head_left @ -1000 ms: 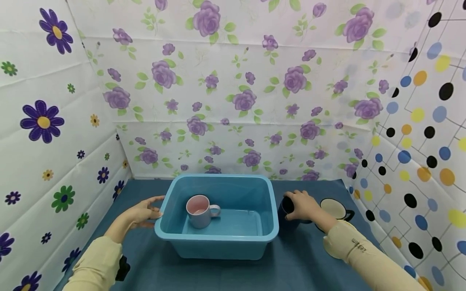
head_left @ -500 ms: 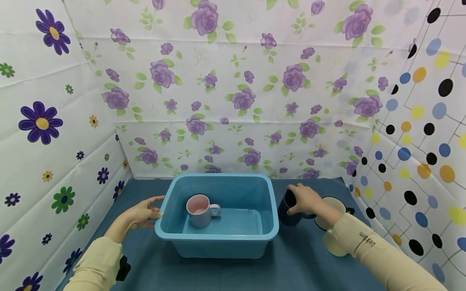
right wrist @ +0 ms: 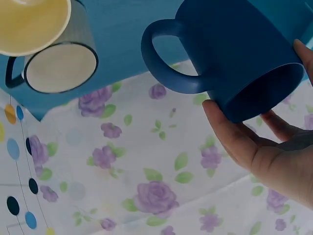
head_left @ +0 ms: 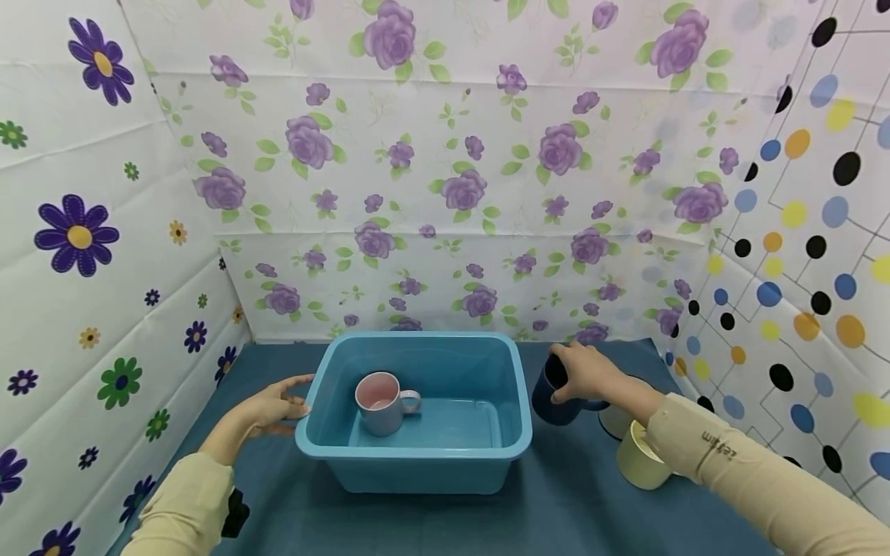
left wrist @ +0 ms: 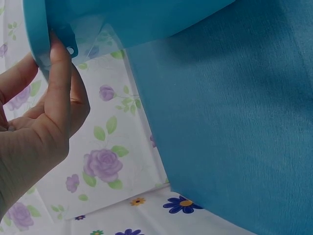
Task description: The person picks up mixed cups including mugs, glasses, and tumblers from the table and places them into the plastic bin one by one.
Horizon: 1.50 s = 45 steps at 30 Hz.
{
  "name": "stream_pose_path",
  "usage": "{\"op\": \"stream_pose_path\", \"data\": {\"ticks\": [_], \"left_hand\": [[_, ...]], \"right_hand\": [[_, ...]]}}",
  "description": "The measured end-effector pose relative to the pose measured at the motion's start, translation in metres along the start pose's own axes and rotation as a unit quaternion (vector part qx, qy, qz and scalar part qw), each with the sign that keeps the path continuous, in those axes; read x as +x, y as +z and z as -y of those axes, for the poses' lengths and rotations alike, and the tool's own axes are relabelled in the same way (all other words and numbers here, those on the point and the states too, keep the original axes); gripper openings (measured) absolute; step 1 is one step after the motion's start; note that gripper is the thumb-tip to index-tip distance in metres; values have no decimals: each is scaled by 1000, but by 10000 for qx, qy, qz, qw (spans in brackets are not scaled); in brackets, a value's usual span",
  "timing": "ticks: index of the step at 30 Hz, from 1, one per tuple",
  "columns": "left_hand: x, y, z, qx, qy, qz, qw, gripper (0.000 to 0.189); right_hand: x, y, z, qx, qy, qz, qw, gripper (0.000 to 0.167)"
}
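Note:
A blue plastic basin [head_left: 417,454] stands in the middle of the table, and my left hand [head_left: 274,405] pinches its left rim between thumb and fingers. Inside it, on the left, a pink mug [head_left: 381,409] stands upright with its handle to the right. Just right of the basin, my right hand [head_left: 591,376] grips a dark blue mug [head_left: 548,403] by its rim from above. The right wrist view shows the fingers [right wrist: 234,134] at the mug's mouth and its handle [right wrist: 151,56] away from the palm. Whether the mug touches the table cannot be told.
A pale yellow mug [head_left: 641,462] stands right of the dark blue mug, partly behind the right sleeve. Behind it is a white mug [right wrist: 61,68] with a black rim, mostly covered by the forearm in the head view. Patterned sheets [head_left: 452,270] wall the table.
My right hand and the dark blue mug have shifted slightly right and up. My right forearm has swung right, uncovering the yellow mug and covering the white one. The left hand stays put.

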<state>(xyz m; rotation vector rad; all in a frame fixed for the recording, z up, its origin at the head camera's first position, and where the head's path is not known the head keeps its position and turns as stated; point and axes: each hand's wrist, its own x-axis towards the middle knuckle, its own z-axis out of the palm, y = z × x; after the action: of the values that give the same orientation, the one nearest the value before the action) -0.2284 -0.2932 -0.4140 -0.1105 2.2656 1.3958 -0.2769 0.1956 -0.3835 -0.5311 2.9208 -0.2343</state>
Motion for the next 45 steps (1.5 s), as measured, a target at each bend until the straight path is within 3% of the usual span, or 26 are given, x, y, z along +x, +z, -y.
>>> {"op": "stream_pose_path", "data": {"ticks": [25,45], "left_hand": [[3,8,2,-5,-75,64,10000,70],[-2,1,-6,15,-67,64,10000,73]], "right_hand": [[-21,-40,12,195,-663,-160,9975,65],[-20,-85,48,-180,-976,-77,9950,63]]}}
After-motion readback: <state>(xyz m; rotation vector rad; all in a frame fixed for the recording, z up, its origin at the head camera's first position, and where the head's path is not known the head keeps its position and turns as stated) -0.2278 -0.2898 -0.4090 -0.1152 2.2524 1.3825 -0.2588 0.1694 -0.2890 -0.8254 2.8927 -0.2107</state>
